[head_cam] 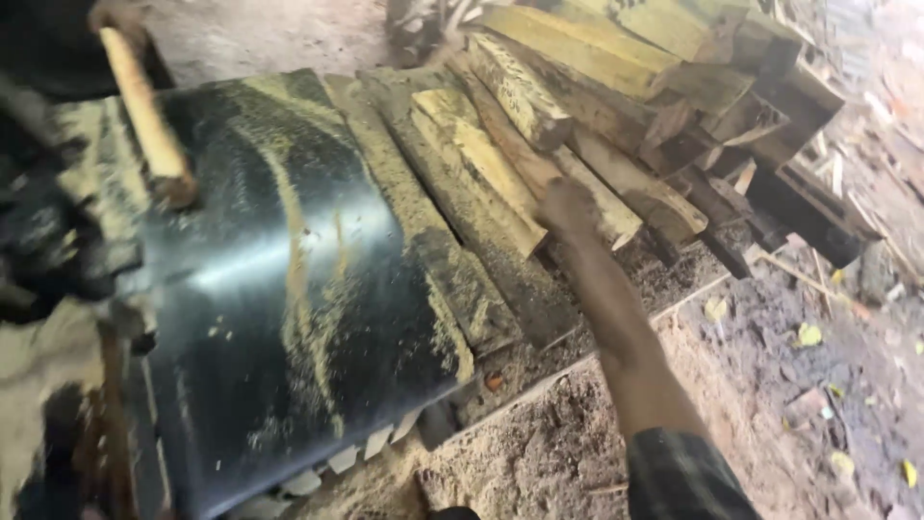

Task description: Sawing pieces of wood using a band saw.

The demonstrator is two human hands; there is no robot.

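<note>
Right hand (pixel 568 207), closed over the near end of a split wooden billet (pixel 577 188) in the stack (pixel 616 106) at 1 o'clock, best lifts it squarely off its neighbours; left hand (pixel 120 14), at 10 o'clock, grips a wooden handle (pixel 149 116) beside the sawdust-streaked black cover (pixel 289 289).

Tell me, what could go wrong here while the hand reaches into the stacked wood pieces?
1. The right hand rests on loosely stacked wood pieces; one may slide and pinch fingers.
2. Rough split edges may give splinters to the bare hand.
3. Sawdust on the black curved cover looks slippery, so a piece laid there may slide off.
</note>
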